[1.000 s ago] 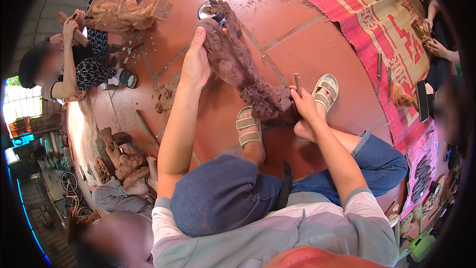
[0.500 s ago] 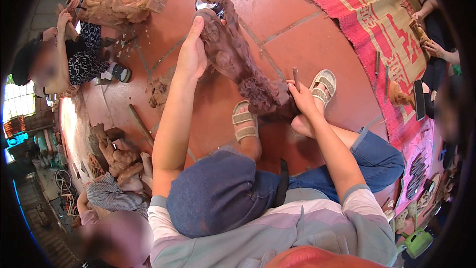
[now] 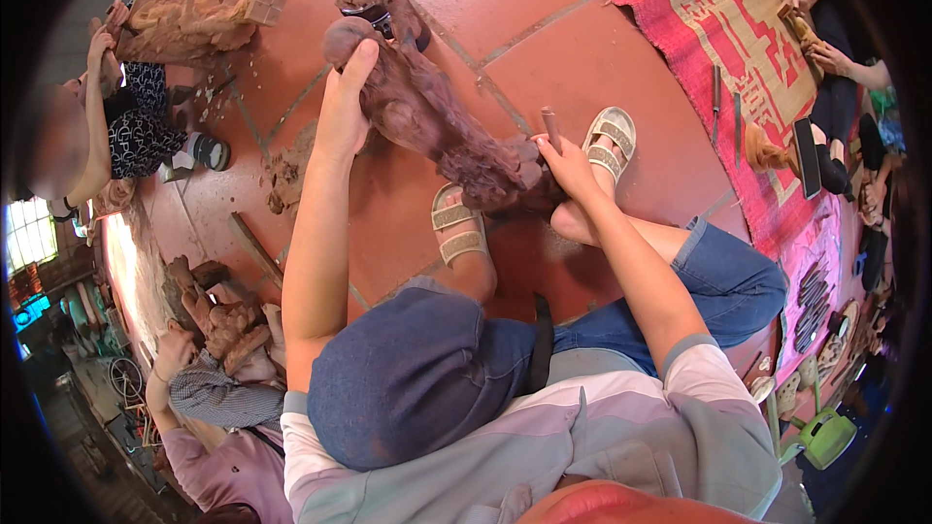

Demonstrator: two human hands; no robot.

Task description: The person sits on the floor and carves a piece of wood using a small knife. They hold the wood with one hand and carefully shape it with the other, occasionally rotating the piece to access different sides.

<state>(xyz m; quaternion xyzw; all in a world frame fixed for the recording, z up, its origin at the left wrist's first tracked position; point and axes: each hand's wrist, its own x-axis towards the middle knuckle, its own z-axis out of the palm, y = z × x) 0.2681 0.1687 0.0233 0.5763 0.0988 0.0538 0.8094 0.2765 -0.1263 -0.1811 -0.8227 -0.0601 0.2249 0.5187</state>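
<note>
A dark reddish-brown wood carving with knobbly, figured relief lies slantwise in front of me, its lower end between my sandalled feet. My left hand is closed round its far upper end, thumb along the side just below a rounded knob. At the lower end, my right hand is closed round a slim tool with a brown wooden handle that sticks up out of the fist. The tool's other end is hidden by the hand and the carving.
Red floor tiles spread around me, with wood chips to the left. A red-and-straw mat with tools lies right. Other people sit close by with carvings. A pink sheet carries several dark tools; a green plastic item stands lower right.
The carving's upper end and my left hand have shifted left. My right hand keeps its hold on the tool by the lower end. The whole view has moved slightly.
</note>
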